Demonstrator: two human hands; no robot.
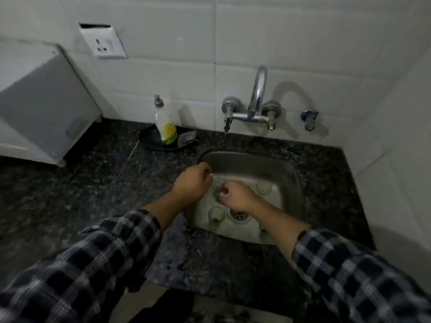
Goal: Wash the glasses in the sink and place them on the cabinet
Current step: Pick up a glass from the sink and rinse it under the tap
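Head view: two hands on one glass above a steel basin

Checked flannel sleeves (pixel 98 264) fill the bottom corners, pushed back from bare forearms that meet over the sink (pixel 289 173), a rounded rectangular steel basin sunk into a speckled dark granite countertop (pixel 93 183). The left hand (pixel 191 183) grips the held glass (pixel 218 185) from the left with its fingers curled round the wall. The right hand (pixel 235 197) closes on the glass's nearer end with curled fingers. The clear, small glass lies tilted between the two hands above the basin floor, and most of it is covered by fingers; a greenish smear shows through it, too blurred to name.

On the basin floor a tumbler (pixel 216 215) stands beside the perforated round drain (pixel 239 214), and a second tumbler (pixel 263 187) stands farther back. A third shape under the right forearm is mostly hidden.

Behind the sink, a plastic soap bottle (pixel 165 127) with a pump stands on a black plate (pixel 149 138). A chrome swan-neck tap (pixel 256 96) juts from the glossy white tiled wall. A white socket (pixel 103 43) sits upper left, above a white box (pixel 42 101) cut off by the frame edge.
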